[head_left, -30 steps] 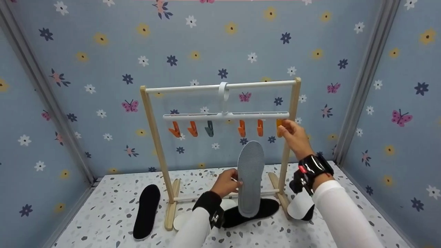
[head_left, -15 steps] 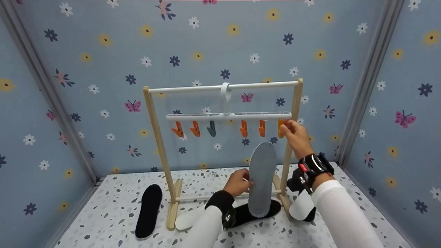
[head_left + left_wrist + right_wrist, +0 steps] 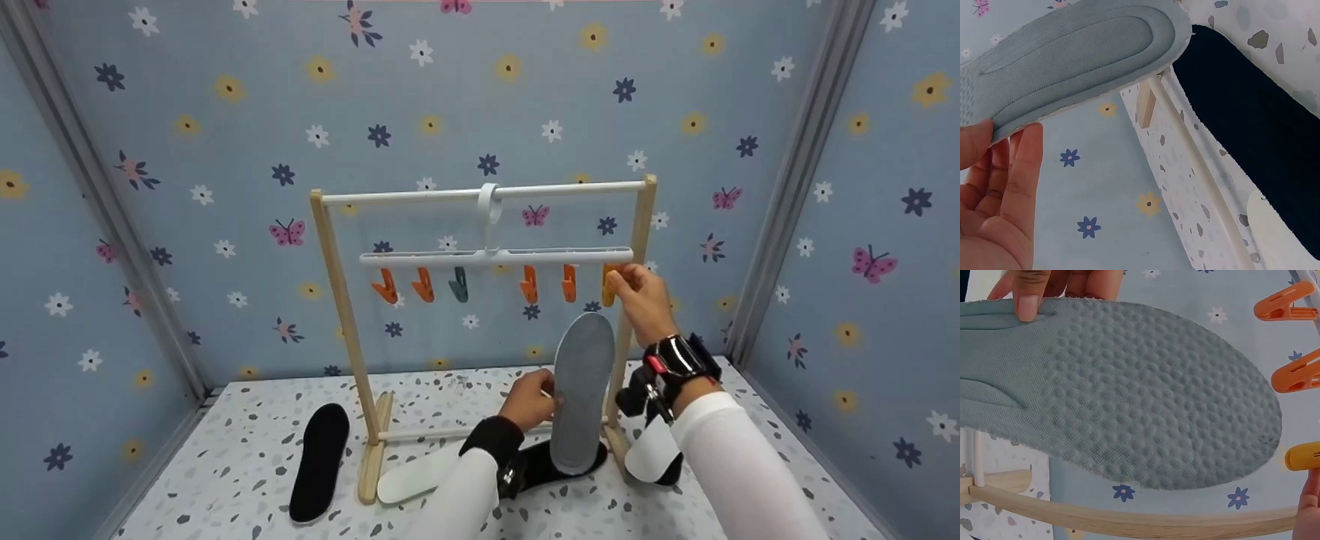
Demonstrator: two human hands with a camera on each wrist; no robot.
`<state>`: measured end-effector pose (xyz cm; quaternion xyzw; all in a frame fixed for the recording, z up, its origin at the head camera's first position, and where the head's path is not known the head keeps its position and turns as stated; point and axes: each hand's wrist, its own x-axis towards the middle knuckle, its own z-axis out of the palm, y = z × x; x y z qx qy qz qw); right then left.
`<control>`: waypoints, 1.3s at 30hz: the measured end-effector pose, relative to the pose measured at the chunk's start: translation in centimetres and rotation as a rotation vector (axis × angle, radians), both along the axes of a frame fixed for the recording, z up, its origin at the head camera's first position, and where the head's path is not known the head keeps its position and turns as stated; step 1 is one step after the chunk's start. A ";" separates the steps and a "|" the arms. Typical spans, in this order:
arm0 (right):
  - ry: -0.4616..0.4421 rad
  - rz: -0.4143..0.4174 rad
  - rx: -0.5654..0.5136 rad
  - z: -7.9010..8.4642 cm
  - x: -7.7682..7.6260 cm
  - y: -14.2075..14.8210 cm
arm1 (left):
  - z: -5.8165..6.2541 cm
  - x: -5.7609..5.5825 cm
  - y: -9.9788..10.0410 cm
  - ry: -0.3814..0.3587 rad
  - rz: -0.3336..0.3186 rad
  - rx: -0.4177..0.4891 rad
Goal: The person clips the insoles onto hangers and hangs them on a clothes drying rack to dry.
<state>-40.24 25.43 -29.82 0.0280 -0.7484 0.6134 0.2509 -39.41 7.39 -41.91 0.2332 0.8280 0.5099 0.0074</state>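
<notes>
My left hand [image 3: 530, 399] pinches a grey insole [image 3: 583, 394] by its left edge, thumb on one face and fingers behind, holding it upright. The right wrist view shows the insole's bumpy wide end, while its heel end shows in the left wrist view. My right hand [image 3: 646, 301] pinches a yellow clothespin [image 3: 607, 288] at the right end of a white hanger [image 3: 435, 259]. The insole's top lies just below and left of that clothespin, apart from it. Along the hanger hang several orange clothespins [image 3: 529, 285] and a dark green clothespin [image 3: 459, 285].
The hanger hooks over the top bar of a wooden rack [image 3: 341, 322]. A black insole [image 3: 319, 465] lies left of the rack; another black insole [image 3: 544, 469] lies beneath my left hand. A white insole [image 3: 416, 478] lies near the left foot, and a white-and-black piece [image 3: 651, 454] at right.
My left hand has carried the grey insole to the right, nearer the yellow clothespin, and it tilts slightly more. The right hand has kept its grip on the yellow clothespin.
</notes>
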 end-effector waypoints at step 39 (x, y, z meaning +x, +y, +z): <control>-0.035 0.015 -0.117 0.3 0.1 -0.3 | 1.7 0.0 1.8 0.064 -0.017 0.026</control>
